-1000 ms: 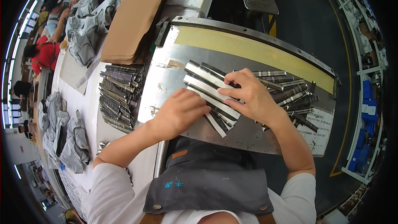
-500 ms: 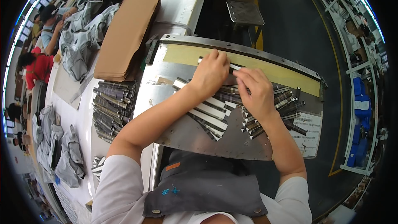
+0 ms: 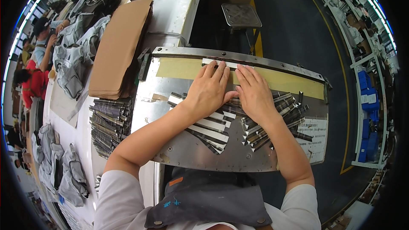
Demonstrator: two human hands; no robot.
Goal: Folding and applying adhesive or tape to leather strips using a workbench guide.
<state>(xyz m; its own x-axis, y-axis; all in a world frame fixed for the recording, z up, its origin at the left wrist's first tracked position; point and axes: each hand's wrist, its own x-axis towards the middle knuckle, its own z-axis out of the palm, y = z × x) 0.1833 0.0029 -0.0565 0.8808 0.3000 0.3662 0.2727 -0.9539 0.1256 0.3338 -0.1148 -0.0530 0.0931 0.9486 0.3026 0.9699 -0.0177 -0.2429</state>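
Note:
A white strip with dark ends (image 3: 233, 64) lies along the metal bar at the far edge of the metal work plate (image 3: 204, 153). My left hand (image 3: 207, 88) rests flat, its outstretched fingertips on the strip. Beside it my right hand (image 3: 255, 94) lies flat too, fingers extended to the strip's right part; the two thumbs nearly meet. Under and below my left hand is a fan of white-faced strips (image 3: 208, 133). A pile of dark strips with folded white-tipped ends (image 3: 260, 136) lies under my right wrist. The hands hide parts of both piles.
A yellow band (image 3: 294, 83) runs along the metal bar (image 3: 272, 61). To the left stand stacked brown cardboard sheets (image 3: 119, 47) and a heap of dark strips (image 3: 108, 123). Grey garment pieces (image 3: 70, 74) and co-workers are farther left. A stool (image 3: 240, 15) stands beyond; shelves with blue bins (image 3: 368, 98) line the right.
Both hands went from fingering the strip to lying flat with straightened fingers. The strip now sits against the metal bar. The whole view has shifted slightly.

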